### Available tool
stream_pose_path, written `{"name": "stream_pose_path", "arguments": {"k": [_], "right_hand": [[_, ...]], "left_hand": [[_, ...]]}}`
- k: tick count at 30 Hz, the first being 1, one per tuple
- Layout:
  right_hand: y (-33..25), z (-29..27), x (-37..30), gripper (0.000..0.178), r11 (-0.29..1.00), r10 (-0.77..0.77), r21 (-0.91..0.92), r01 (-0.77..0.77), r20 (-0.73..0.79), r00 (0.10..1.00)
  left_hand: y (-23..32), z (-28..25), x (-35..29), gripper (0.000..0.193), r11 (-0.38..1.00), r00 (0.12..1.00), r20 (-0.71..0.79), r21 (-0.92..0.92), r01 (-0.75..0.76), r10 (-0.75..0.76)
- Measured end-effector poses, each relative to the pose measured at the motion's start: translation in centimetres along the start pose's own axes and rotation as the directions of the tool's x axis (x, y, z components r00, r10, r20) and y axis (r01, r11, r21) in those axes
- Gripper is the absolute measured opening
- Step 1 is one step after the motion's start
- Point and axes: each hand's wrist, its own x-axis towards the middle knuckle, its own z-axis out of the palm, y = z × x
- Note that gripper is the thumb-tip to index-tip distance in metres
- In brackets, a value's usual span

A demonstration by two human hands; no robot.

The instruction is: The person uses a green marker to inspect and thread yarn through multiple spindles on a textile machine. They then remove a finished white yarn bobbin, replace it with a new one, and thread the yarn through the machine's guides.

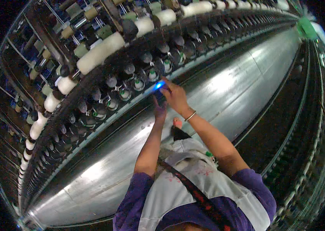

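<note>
Both my hands are together at the front rail [113, 111] of a long spinning machine. A small thing with a bright blue light [158, 85] glows at the rail's edge; its shape is lost in the glare. The bent fingers and thumb of my right hand [176, 97] close about it from the right. Just below, my left hand [160, 111] reaches up with thumb and forefinger apart, their tips in shadow. Whether it touches the lit thing I cannot tell. Behind the rail stand several bobbins with green tops [153, 74], the nearest ones just beyond my fingers.
Thick white rollers [101, 53] run along the machine above the bobbins. A smooth metallic floor strip [224, 86] curves between this machine and another dark machine [297, 158] on the right. A bare foot [177, 122] shows below my hands. Something green [306, 29] stands at the far end.
</note>
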Motion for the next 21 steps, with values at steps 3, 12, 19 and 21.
{"name": "stream_pose_path", "arguments": {"k": [3, 12, 19, 21], "right_hand": [[1.1, 0.7, 3.0, 0.057, 0.993, 0.114, -0.059, -0.105, 0.189, 0.975], [0.0, 5.0, 6.4, 0.028, 0.991, 0.105, 0.090, -0.099, -0.070, 0.992], [-5.2, -9.2, 5.5, 0.022, 0.799, -0.110, 0.601, -0.011, 0.165, 0.980], [-4.3, -10.4, 3.2, 0.021, 0.624, -0.100, 0.720, -0.304, 0.460, 0.882]], "left_hand": [[-0.8, 2.2, 6.2, 0.064, 0.997, 0.996, -0.074, 0.066, 0.047, -0.042], [6.4, 4.9, 5.6, 0.066, 0.942, 0.980, -0.197, 0.336, 0.031, 0.038], [26.6, 5.9, -10.5, 0.086, 0.716, 0.925, -0.187, 0.688, -0.118, 0.332], [29.4, 5.5, -12.3, 0.078, 0.629, 0.881, -0.190, 0.763, -0.145, 0.434]]}}
